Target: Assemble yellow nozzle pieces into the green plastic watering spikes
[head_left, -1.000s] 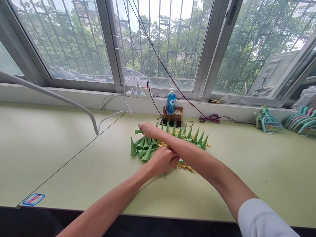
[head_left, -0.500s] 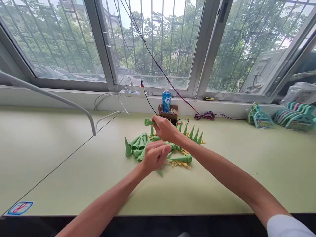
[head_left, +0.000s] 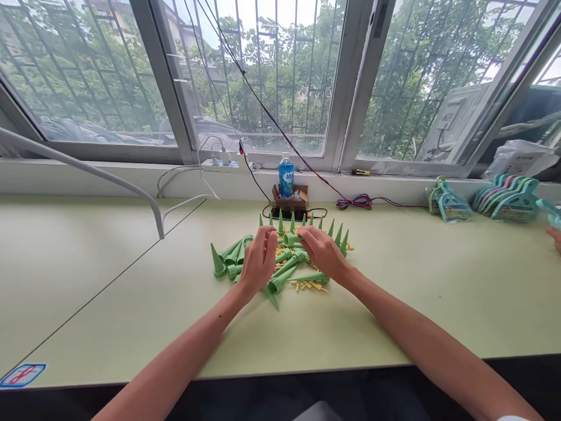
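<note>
My right hand (head_left: 323, 250) closes its fingers on a green plastic cone spike (head_left: 291, 240), its wide ribbed end pointing left over the pile. Facing it, my left hand (head_left: 258, 260) is closed with thumb and fingers drawn together; what they hold, if anything, is hidden. Beneath both hands lies a heap of green cone spikes (head_left: 283, 279) mixed with small yellow pointed pieces (head_left: 312, 286). Several green cones (head_left: 332, 228) stand upright, tips up, in a curved row behind my hands. Another upright cone (head_left: 217, 262) stands left of the heap.
A blue bottle (head_left: 286, 178) and an open cardboard box (head_left: 301, 197) stand at the back by a dark phone-like device (head_left: 289, 215). A coiled cable (head_left: 355, 202) lies along the wall. Teal plastic items (head_left: 508, 200) sit at right, near another person's hand (head_left: 554, 237).
My right hand has drawn back and right, bringing its cone lower over the heap. My left hand has moved slightly left and up, its fingers less curled. The view has shifted right.
</note>
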The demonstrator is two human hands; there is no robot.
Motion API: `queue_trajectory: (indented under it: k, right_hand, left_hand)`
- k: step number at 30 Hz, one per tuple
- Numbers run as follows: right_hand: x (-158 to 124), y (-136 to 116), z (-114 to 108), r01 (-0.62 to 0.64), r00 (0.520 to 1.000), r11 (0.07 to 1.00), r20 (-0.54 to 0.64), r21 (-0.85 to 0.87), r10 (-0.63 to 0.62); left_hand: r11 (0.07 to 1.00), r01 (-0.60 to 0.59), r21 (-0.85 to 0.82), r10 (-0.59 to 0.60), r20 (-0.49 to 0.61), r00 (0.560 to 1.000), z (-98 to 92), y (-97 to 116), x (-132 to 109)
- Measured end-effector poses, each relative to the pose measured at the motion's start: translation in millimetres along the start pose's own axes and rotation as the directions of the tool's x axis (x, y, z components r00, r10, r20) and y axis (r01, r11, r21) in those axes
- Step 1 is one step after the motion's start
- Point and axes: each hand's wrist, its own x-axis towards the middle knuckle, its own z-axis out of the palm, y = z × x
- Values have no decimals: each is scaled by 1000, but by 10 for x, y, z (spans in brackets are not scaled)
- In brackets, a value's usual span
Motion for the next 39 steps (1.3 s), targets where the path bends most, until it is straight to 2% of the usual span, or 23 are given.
queue_trajectory:
  k: [5, 11, 19, 23, 27, 34, 37, 39]
  right_hand:
    - [21, -60, 48, 78, 996, 997, 32, 10, -78]
    - [-20, -39, 65, 158, 972, 986, 169, 61, -166]
    - [-17, -12, 59, 152, 966, 987, 203, 54, -160]
    - [-17, 33, 66, 112, 982, 994, 152, -11, -109]
    - [-14, 94, 70, 62, 992, 997, 112, -44, -57]
    - [-14, 99, 37, -16, 997, 999, 72, 49, 13]
    - [-10, 78, 45, -130, 991, 990, -24, 56, 132]
    - [-9, 70, 57, -205, 975, 978, -83, 42, 208]
  left_hand:
    - [999, -32, 30, 28, 142, 989, -12, -36, 23]
    - [993, -113, 43, 103, 198, 975, 21, -51, 24]
    - [999, -35, 11, 31, 233, 972, 58, -102, 22]
    - [1000, 15, -7, -13, 261, 965, 53, -102, 30]
    - [1000, -21, 17, 15, 278, 960, 56, -117, 39]
    - [995, -83, 47, 64, 311, 948, 67, -130, 29]
    - [996, -69, 58, 50, 278, 959, 68, -131, 32]
    - [995, -47, 92, 27, 211, 977, 60, -125, 42]
